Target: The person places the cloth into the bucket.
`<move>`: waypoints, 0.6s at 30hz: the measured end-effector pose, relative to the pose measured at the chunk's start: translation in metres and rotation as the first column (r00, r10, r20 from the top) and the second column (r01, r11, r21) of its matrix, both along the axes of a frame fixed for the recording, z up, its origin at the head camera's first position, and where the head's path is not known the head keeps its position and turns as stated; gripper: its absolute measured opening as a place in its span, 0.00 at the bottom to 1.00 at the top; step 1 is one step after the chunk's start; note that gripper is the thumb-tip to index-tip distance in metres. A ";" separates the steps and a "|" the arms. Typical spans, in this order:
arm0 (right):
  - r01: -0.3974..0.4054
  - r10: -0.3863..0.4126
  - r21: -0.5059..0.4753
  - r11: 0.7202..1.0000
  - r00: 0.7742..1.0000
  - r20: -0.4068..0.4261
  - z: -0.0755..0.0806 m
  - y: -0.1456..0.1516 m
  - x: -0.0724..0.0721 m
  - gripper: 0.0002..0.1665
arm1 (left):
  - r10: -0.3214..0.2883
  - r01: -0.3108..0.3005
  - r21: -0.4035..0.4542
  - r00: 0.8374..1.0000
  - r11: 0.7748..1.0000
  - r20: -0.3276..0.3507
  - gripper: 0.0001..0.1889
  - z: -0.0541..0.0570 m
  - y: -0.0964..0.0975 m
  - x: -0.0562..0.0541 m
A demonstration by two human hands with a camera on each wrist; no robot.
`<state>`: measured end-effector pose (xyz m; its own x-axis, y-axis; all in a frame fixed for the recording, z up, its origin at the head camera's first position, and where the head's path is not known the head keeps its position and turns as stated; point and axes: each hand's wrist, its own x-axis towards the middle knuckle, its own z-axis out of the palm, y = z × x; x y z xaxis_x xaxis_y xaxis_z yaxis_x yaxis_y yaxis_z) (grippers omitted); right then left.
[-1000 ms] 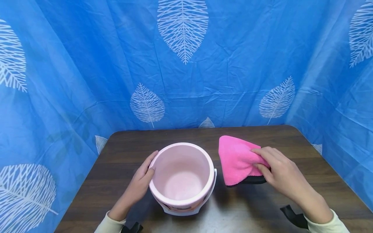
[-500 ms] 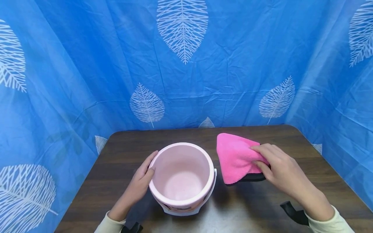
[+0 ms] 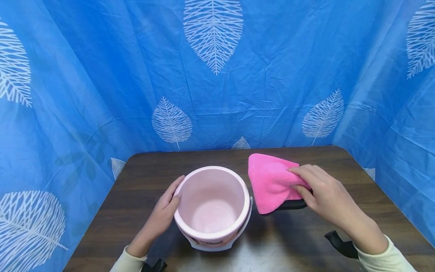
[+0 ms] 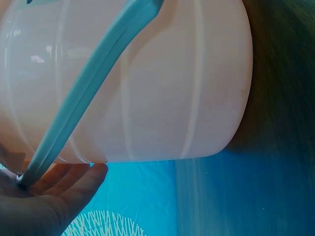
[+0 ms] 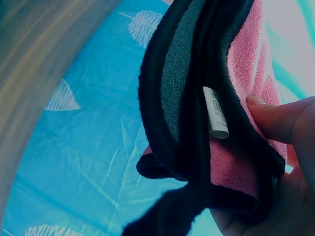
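Observation:
A pale pink bucket (image 3: pixel 211 235) stands upright on the table, its inside bare. My left hand (image 3: pixel 162 211) grips the left of its rim, thumb at the top edge and the other fingers along the outer wall. In the left wrist view the bucket's handle (image 4: pixel 91 81) slants across its side above those fingers. To the right of the bucket, my right hand (image 3: pixel 331 196) pinches a folded pink cloth (image 3: pixel 272 183) above the table. Seen from the right wrist, the cloth has black edging, a dark strip (image 5: pixel 170 211) hanging down and a small white label (image 5: pixel 215 112).
The dark wooden table (image 3: pixel 153 166) carries the bucket, with its rear edge close to a blue curtain (image 3: pixel 265 83) printed with white leaves. Black wrist straps (image 3: pixel 343 247) show near both cream sleeves (image 3: pixel 384 257).
My right hand has shifted slightly left and up, bringing the cloth nearer to the bucket. The left hand and the bucket have stayed in place.

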<state>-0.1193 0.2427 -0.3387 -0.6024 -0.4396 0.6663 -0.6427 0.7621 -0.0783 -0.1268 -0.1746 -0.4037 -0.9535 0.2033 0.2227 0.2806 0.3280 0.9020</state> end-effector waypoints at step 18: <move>-0.018 0.017 0.009 1.000 0.999 0.032 0.012 -0.013 0.001 0.34 | -0.007 0.007 0.008 1.000 1.000 0.000 0.28 -0.001 -0.001 0.000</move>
